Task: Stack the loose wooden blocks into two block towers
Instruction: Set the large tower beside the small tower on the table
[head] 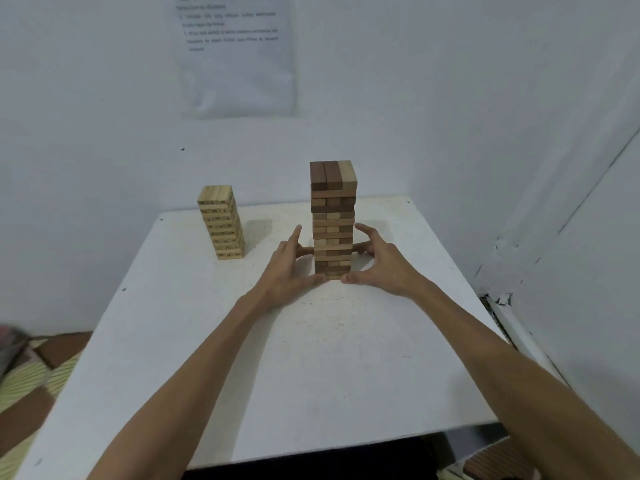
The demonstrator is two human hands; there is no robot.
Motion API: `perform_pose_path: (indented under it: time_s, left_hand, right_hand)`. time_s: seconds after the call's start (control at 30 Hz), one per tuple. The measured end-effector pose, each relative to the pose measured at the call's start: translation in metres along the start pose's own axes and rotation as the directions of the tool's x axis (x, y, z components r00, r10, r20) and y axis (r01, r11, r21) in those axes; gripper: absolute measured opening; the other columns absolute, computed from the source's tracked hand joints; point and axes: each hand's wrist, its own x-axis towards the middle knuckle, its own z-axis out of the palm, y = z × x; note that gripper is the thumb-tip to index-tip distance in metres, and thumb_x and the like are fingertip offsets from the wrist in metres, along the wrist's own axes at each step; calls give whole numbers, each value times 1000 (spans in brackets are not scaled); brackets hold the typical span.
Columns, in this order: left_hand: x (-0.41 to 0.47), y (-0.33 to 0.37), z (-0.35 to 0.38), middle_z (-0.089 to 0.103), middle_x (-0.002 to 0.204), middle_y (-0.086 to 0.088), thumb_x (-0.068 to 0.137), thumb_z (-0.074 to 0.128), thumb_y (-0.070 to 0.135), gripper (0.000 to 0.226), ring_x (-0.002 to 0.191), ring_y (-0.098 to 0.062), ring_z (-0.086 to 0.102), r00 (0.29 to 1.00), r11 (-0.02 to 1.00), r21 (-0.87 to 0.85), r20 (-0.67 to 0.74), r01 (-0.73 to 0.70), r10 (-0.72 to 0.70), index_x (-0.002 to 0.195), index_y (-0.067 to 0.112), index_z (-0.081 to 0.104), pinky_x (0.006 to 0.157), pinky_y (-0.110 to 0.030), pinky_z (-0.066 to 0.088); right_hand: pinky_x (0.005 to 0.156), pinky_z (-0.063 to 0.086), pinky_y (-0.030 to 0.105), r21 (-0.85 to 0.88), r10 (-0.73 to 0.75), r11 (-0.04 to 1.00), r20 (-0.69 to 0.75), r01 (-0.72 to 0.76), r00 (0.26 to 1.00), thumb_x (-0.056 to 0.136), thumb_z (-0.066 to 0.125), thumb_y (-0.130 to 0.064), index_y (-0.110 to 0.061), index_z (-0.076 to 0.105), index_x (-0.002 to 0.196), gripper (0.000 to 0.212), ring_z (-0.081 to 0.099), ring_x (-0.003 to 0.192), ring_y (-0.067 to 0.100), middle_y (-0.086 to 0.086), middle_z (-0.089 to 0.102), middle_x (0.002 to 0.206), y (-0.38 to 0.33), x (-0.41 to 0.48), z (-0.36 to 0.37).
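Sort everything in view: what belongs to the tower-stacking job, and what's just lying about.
Job: taller mixed-brown tower, pale tower, left hand and right hand flanking the taller one.
Just there: white table, printed sheet on wall, patterned floor mat.

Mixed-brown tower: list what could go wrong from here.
1. The left hand and right hand flank the lower part of the mixed-brown tower. It is tall and narrow, so an uneven push could shift lower layers or tip it.
2. The fingers lie very close to its sides and may catch a block when they withdraw.
3. If it falls left, it might strike the pale tower.
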Motion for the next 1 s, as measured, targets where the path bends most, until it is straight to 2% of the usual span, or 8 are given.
perform_pose_path:
  time_s: [0.23, 0.4, 0.63, 0.7, 0.8, 0.9, 0.97, 1.0]
  left_hand:
    - [19, -12, -12, 49, 144, -1, 76, 73, 71, 119, 137, -22, 43, 999, 997, 71, -47, 12, -9, 164, 37, 0, 114, -54, 41]
    - [34, -16, -16, 44, 159, 1, 89, 68, 62, 114, 146, -24, 28, 999, 983, 180, -15, -47, 50, 164, 23, -8, 118, -53, 33]
    - [49, -23, -21, 39, 162, -6, 93, 63, 61, 114, 147, -28, 26, 999, 970, 237, 2, -51, 52, 163, 14, -14, 118, -52, 33]
    - [49, -24, -20, 39, 162, -4, 94, 65, 57, 114, 147, -26, 26, 998, 975, 215, -3, -56, 58, 163, 13, -15, 119, -49, 32]
    - [49, -28, -19, 43, 159, -4, 90, 65, 66, 119, 146, -24, 34, 998, 985, 164, -11, -57, 60, 163, 15, -15, 118, -48, 36]
    - [43, -27, -17, 40, 161, 0, 86, 66, 68, 123, 149, -18, 34, 999, 997, 70, -9, -30, 30, 162, 20, -18, 121, -44, 33]
    - [36, -21, -16, 28, 168, 7, 90, 56, 71, 117, 151, -11, 28, 1000, 998, -67, -15, -2, 1, 160, 23, -24, 123, -36, 24]
    - [34, -19, -14, 24, 168, 11, 93, 46, 73, 108, 151, -7, 25, 999, 982, -185, -38, 27, -35, 161, 24, -21, 124, -37, 20]
  right_hand:
    - [112, 44, 43, -17, -11, 1000, 9, 12, 1000, 72, 95, -40, -29, 21, 161, 116, 57, 126, 18, -1, 62, 142, -2, 37, 8]
    - [113, 43, 44, -19, -12, 1000, 15, 13, 1000, 70, 95, -44, -31, 19, 161, 119, 56, 130, 19, -2, 62, 143, 2, 58, 10]
    - [114, 39, 43, -27, -14, 1000, 25, 15, 1000, 69, 94, -49, -30, 16, 162, 123, 53, 133, 17, -8, 63, 142, 4, 79, 12]
    - [116, 39, 45, -34, -21, 999, 19, 22, 1000, 69, 92, -53, -31, 15, 162, 123, 51, 136, 17, -10, 63, 142, 9, 81, 14]
    - [116, 40, 44, -38, -40, 998, 19, 41, 999, 69, 90, -58, -33, 13, 162, 124, 49, 138, 17, -7, 60, 146, 14, 82, 15]
    - [114, 37, 33, -29, -51, 998, 63, 53, 997, 71, 91, -53, -31, 7, 164, 127, 46, 138, 10, -10, 51, 153, 18, 77, 15]
    - [114, 33, 28, 49, -51, 998, 74, 48, 996, 76, 89, -47, -31, 5, 164, 123, 41, 138, 4, -14, 45, 156, 21, 69, 13]
    - [116, 32, 29, 140, -41, 990, 49, 34, 998, 83, 85, -44, -30, 8, 164, 113, 40, 140, 5, -13, 44, 157, 21, 65, 13]
